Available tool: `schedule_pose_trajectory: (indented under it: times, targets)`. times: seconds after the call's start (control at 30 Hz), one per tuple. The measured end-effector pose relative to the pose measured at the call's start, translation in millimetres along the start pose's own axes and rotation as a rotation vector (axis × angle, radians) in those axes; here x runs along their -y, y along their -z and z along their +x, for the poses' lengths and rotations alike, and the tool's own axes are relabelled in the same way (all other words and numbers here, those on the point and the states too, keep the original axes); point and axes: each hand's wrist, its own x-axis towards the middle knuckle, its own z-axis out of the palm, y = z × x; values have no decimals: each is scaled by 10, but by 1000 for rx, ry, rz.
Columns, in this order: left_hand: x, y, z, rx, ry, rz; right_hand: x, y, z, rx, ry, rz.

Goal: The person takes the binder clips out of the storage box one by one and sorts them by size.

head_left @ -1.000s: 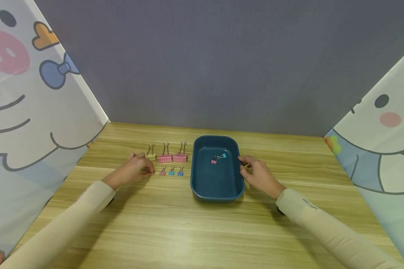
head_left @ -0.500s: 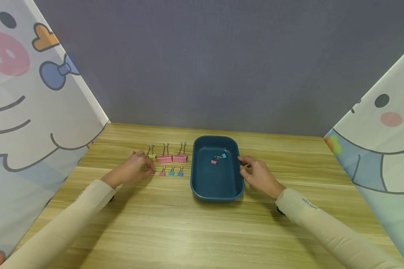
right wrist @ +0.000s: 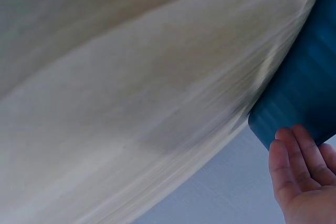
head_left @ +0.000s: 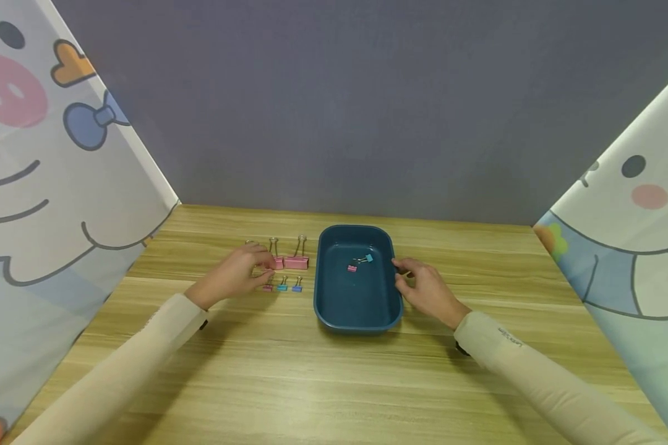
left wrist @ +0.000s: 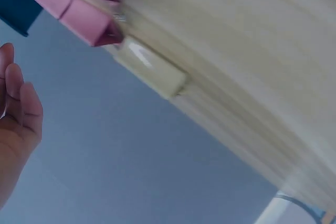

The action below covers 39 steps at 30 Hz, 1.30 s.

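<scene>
In the head view, my left hand (head_left: 234, 275) hovers low over the left end of two rows of binder clips, thumb and fingertips close together. I cannot tell whether a clip is between them. It partly covers a large pink binder clip (head_left: 278, 262) and a small pink one (head_left: 268, 287). A yellow binder clip (left wrist: 152, 69) shows in the left wrist view. My right hand (head_left: 428, 290) touches the right side of a dark blue tray (head_left: 359, 324), fingers fairly straight. Inside the tray lie a small teal clip (head_left: 369, 258) and a small pink clip (head_left: 352, 269).
Another large pink clip (head_left: 296, 262) stands left of the tray. In front of it are a small teal-blue clip (head_left: 282, 287) and a small blue clip (head_left: 297, 288). A grey panel (head_left: 334, 123) rises behind the wooden table (head_left: 323, 383), with cartoon-printed sheets at both sides.
My left hand has moved right and slightly away from me, from the left end of the small-clip row to over the pink clips. My right hand stays at the tray, which has not moved.
</scene>
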Motion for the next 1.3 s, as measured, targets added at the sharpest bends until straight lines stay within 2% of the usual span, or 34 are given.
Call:
schedule_pose_trajectory:
  times: [0.27,0.47,0.73,0.9,1.13,1.3]
  targets:
    - [-270,45,405,-34,-81,-21,-1,7,-6,-2,0,6]
    - [-423,24,663,-49,-139,-34,7,1,-6,6,-9,20]
    - [-540,-35,869,-27,-128,-21,6,-4,-12,8,-11,21]
    - [-618,-65,1000,18,-120,-21,4,4,-11,5,-8,27]
    - [-751,-156,1207,146,-123,63,16,17,-7,7,-11,23]
    - [-795,-253,1344,214,-121,102,36,25,-4,4,-9,28]
